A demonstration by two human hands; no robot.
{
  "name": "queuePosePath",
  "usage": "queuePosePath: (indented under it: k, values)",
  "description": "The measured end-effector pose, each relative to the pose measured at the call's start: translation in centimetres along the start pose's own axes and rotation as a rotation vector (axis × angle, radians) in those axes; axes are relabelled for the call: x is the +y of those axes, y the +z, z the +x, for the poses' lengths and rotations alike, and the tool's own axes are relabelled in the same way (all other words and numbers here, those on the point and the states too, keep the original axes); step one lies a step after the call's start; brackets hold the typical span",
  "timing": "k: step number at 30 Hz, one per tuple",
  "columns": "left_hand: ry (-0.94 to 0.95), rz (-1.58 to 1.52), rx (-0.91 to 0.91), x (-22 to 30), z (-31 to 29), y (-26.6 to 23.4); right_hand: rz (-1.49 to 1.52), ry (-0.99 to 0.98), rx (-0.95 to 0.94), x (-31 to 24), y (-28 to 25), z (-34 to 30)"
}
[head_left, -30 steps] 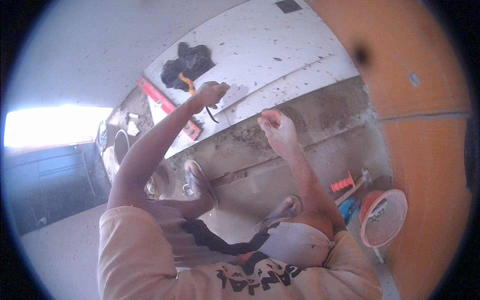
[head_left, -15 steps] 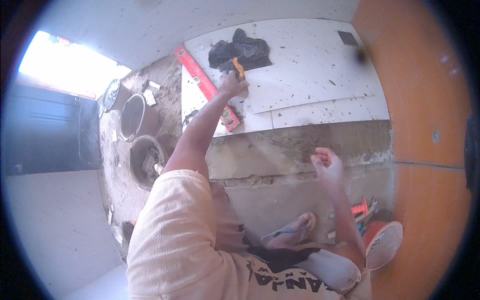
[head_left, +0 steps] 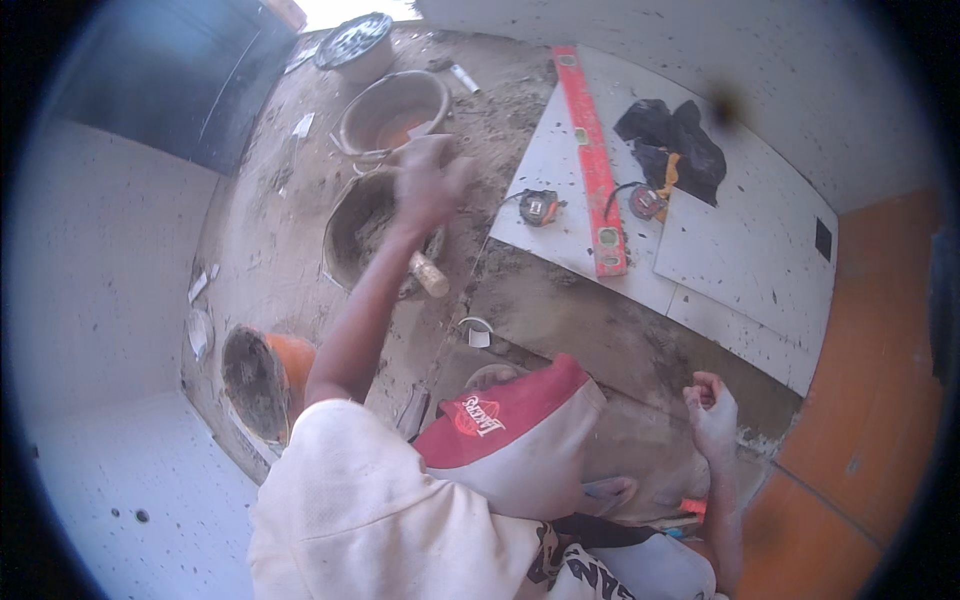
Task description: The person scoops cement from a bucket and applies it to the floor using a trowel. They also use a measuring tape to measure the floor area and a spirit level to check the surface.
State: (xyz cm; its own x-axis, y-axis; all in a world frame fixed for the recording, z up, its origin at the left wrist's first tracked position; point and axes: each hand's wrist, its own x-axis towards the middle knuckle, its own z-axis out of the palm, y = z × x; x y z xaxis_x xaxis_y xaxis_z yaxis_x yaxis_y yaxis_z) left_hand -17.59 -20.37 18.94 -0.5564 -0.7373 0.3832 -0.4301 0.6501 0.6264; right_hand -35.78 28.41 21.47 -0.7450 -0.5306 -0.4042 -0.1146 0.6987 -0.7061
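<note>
At the right, an orange wall (head_left: 860, 400). Next to it, big white tiles (head_left: 745, 240) with dark specks, and a little dark square (head_left: 823, 238) near one corner. On the tiles, a long red level (head_left: 593, 180) and a crumpled black bag (head_left: 692, 150), near but not touching. At the lower left, an orange bucket (head_left: 292, 365) with gray stuff inside. Near the top, a short white stick (head_left: 465, 78) on the dirt.

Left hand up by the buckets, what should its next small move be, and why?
Perhaps lower the left hand toward the tan handle: it juts past the rim of the bucket of grey mix, right beside the left forearm. The hand is blurred, so I can't tell whether it's empty.
</note>
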Motion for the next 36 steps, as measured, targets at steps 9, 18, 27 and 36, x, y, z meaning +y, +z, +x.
queuePosePath:
  k: [9,18,27,36]
  values:
    - [-0.84,0.227,0.229,-25.0,-13.0,-10.5,-0.446,-0.424,-0.447,-16.4,10.0,7.4]
    - [-0.573,0.005,0.42,-17.2,-11.2,-6.9,-0.226,-0.303,-0.497,-20.1,28.9,11.5]
    - [-0.564,-0.168,0.44,-11.2,-12.7,-6.3,0.025,0.039,-0.878,-19.2,32.1,12.3]
    - [-0.591,-0.272,0.322,-5.7,-12.8,-7.4,-0.164,-0.375,-0.68,-20.5,21.6,8.6]
